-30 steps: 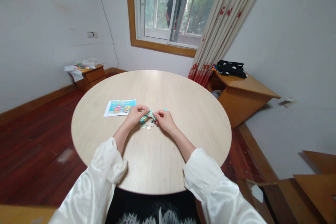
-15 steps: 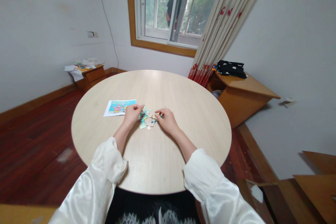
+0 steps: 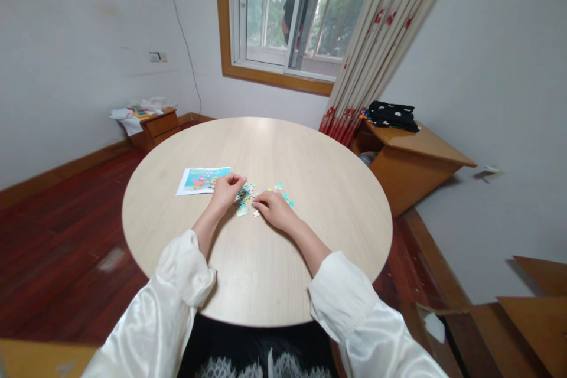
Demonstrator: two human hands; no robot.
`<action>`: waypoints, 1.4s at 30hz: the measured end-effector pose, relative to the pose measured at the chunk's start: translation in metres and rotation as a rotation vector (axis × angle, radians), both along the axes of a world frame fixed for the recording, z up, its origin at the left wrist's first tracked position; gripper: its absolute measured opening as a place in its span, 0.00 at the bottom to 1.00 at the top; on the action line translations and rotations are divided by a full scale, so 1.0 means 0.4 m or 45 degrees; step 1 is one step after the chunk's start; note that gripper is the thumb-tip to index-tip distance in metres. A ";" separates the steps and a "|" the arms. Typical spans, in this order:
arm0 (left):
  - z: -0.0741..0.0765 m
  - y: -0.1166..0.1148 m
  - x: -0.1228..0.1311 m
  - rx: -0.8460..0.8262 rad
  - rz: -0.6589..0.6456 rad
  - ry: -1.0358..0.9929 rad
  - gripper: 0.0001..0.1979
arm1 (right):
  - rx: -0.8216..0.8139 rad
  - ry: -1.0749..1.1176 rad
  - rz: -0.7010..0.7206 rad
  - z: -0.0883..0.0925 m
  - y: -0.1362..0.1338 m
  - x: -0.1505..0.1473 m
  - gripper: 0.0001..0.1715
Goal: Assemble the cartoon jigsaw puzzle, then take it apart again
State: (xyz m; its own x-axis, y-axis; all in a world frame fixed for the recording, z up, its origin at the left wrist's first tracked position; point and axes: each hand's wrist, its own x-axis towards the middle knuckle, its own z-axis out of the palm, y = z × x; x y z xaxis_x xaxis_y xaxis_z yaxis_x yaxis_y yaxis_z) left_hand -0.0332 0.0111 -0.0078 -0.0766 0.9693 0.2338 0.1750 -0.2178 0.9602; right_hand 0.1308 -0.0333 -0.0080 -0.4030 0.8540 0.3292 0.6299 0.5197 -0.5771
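Small puzzle pieces [image 3: 242, 211] in teal, yellow and pale tones lie in a loose pile near the middle of the round table [image 3: 261, 271]. At the left edge of the pile, my left hand [image 3: 227, 189] has its thumb and fingertips pinched together; whatever is between them is too small to make out. My right hand [image 3: 273, 208] rests over the pile's right part, fingers closed together and pointing left, their tips among pieces. More teal pieces show beyond its knuckles. A printed colour picture [image 3: 199, 180] lies flat, partly behind my left hand.
A wooden cabinet [image 3: 416, 153] with folded dark cloth [image 3: 392, 115] stands beyond the table's right side. Back left is a low drawer unit [image 3: 160, 125] with papers. Behind are a window and a curtain [image 3: 372, 41].
My right hand has moved slightly left and down over the pile, and teal pieces now show to its right. My left hand has barely moved.
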 end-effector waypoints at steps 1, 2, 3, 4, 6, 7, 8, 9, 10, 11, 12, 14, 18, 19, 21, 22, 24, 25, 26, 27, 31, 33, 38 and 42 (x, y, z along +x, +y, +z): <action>0.000 -0.001 0.002 -0.003 -0.032 0.004 0.13 | 0.016 0.047 -0.036 -0.001 0.003 0.001 0.09; 0.000 -0.003 0.004 -0.007 -0.069 0.010 0.14 | 0.022 0.113 -0.079 -0.003 0.006 0.002 0.09; 0.000 -0.005 0.006 -0.012 -0.110 0.016 0.14 | 0.012 0.196 -0.122 -0.005 0.010 0.003 0.09; 0.001 -0.007 0.008 -0.016 -0.152 0.024 0.14 | -0.016 0.289 -0.159 -0.007 0.014 0.004 0.09; 0.004 -0.011 0.011 -0.023 -0.230 0.041 0.14 | -0.100 0.484 -0.216 -0.013 0.025 0.007 0.08; 0.006 -0.013 0.012 -0.024 -0.265 0.051 0.14 | -0.141 0.570 -0.235 -0.017 0.031 0.008 0.07; 0.008 -0.015 0.012 -0.024 -0.297 0.062 0.14 | -0.172 0.645 -0.248 -0.021 0.036 0.009 0.07; 0.010 -0.017 0.013 -0.025 -0.329 0.074 0.14 | -0.193 0.708 -0.256 -0.025 0.040 0.010 0.07; 0.012 -0.019 0.013 -0.026 -0.360 0.086 0.14 | -0.207 0.762 -0.258 -0.028 0.043 0.011 0.07; 0.014 -0.020 0.013 -0.028 -0.388 0.096 0.14 | -0.219 0.806 -0.253 -0.031 0.046 0.011 0.08; 0.015 -0.022 0.013 -0.031 -0.412 0.105 0.14 | -0.232 0.841 -0.242 -0.033 0.047 0.010 0.08; 0.016 -0.024 0.013 -0.036 -0.446 0.117 0.13 | -0.261 0.882 -0.213 -0.034 0.046 0.009 0.09; 0.013 -0.023 0.013 -0.040 -0.460 0.123 0.12 | -0.271 0.881 -0.188 -0.031 0.041 0.009 0.10; 0.012 -0.022 0.012 -0.040 -0.453 0.123 0.11 | -0.260 0.870 -0.189 -0.031 0.040 0.009 0.11; 0.009 -0.020 0.010 -0.037 -0.428 0.119 0.10 | -0.241 0.847 -0.195 -0.031 0.040 0.011 0.13; 0.008 -0.018 0.010 -0.036 -0.413 0.116 0.09 | -0.240 0.840 -0.201 -0.033 0.040 0.011 0.15; 0.005 -0.015 0.008 -0.035 -0.385 0.107 0.09 | -0.257 0.844 -0.209 -0.035 0.042 0.012 0.17; 0.004 -0.014 0.008 -0.036 -0.373 0.102 0.09 | -0.269 0.854 -0.209 -0.037 0.043 0.013 0.17; 0.004 -0.013 0.008 -0.038 -0.362 0.097 0.09 | -0.279 0.867 -0.211 -0.038 0.045 0.013 0.17; 0.003 -0.012 0.008 -0.039 -0.351 0.092 0.09 | -0.285 0.881 -0.216 -0.039 0.046 0.013 0.16; 0.004 -0.013 0.011 -0.041 -0.320 0.083 0.09 | -0.275 0.939 -0.249 -0.040 0.052 0.014 0.14; 0.005 -0.013 0.011 -0.043 -0.315 0.082 0.09 | -0.274 0.963 -0.237 -0.039 0.053 0.015 0.13; 0.008 -0.014 0.011 -0.042 -0.311 0.082 0.09 | -0.288 1.002 -0.181 -0.030 0.050 0.015 0.10; 0.010 -0.015 0.010 -0.041 -0.308 0.091 0.10 | -0.296 1.011 -0.166 -0.023 0.045 0.013 0.08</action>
